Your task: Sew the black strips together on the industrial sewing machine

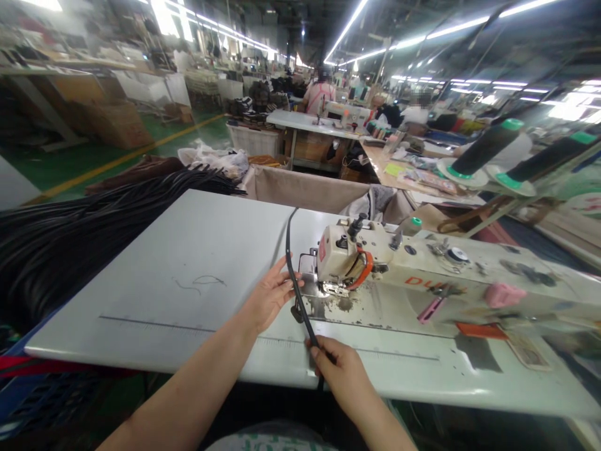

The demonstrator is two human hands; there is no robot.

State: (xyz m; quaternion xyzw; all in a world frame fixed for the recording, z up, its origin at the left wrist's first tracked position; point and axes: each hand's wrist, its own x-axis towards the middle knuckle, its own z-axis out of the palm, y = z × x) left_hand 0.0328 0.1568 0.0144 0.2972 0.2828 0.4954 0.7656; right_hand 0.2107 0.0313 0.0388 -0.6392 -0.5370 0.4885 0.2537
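Note:
A narrow black strap [304,307] runs lengthwise between my hands, its far end reaching toward the back edge of the white table [159,263]. My right hand [340,369] pinches the strap near the table's front edge, and the near end hangs below it. My left hand [268,297] has its fingers spread and reaches against the strap from the left; some fingertips lie behind it. Just right of the strap stands the sewing machine [342,254], with its needle area and metal plate close to my left fingertips.
A large heap of black straps [56,244] lies along the table's left side. Loose thread [209,280] and a printed ruler mark the tabletop. Pink-handled snips [432,308] rest on the machine. Thread cones [488,147] stand at right. A cloth-lined bin [305,188] sits behind.

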